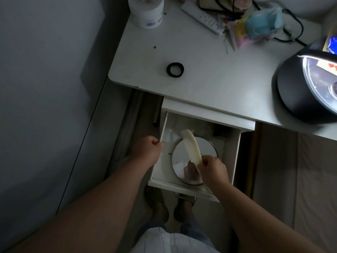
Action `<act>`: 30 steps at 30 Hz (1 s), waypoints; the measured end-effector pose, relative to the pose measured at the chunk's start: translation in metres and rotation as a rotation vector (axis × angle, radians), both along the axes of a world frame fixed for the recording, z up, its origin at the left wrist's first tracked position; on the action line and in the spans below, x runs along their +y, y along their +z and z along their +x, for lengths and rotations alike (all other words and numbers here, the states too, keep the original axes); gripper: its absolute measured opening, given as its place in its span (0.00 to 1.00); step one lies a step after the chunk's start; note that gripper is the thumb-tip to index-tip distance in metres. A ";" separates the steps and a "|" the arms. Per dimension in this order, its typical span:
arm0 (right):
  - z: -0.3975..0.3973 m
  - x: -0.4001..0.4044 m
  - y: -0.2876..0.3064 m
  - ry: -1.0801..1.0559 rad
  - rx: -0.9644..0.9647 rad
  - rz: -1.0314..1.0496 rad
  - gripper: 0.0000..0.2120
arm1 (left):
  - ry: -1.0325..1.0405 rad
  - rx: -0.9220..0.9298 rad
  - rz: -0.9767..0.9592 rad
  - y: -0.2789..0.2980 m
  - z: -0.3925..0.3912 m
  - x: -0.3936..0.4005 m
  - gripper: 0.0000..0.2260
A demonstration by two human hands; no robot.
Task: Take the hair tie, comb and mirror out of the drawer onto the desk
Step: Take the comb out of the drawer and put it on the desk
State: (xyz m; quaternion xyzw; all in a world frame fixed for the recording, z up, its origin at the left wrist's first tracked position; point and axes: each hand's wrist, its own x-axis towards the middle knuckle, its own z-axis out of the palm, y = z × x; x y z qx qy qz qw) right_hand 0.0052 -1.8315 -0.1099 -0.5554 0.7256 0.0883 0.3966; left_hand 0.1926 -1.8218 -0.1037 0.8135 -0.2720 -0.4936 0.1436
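Right hand (212, 169) pinches the near end of the cream comb (191, 145), apparently raised above the round mirror (194, 159) in the open drawer (232, 157). Left hand (148, 147) grips the drawer's side wall. Hair tie (175, 69) lies on the desk (218, 70).

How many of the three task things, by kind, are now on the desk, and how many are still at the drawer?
Hair tie on the desk: 1
Comb in the right hand over the drawer: 1
Mirror in the drawer: 1
Total: 3
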 end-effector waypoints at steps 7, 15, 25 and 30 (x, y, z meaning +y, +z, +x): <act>-0.001 0.001 0.024 -0.004 -0.094 -0.077 0.08 | -0.024 0.048 0.035 0.008 0.001 -0.005 0.05; 0.020 -0.066 0.080 -0.170 -0.315 -0.202 0.02 | -0.145 0.042 0.145 0.029 0.005 -0.019 0.15; 0.058 -0.180 0.086 -0.306 -0.445 -0.089 0.05 | -0.054 0.019 0.111 0.024 0.005 -0.036 0.10; 0.068 -0.207 0.078 -0.357 -0.455 -0.024 0.04 | 0.008 0.008 0.106 0.020 0.000 -0.038 0.11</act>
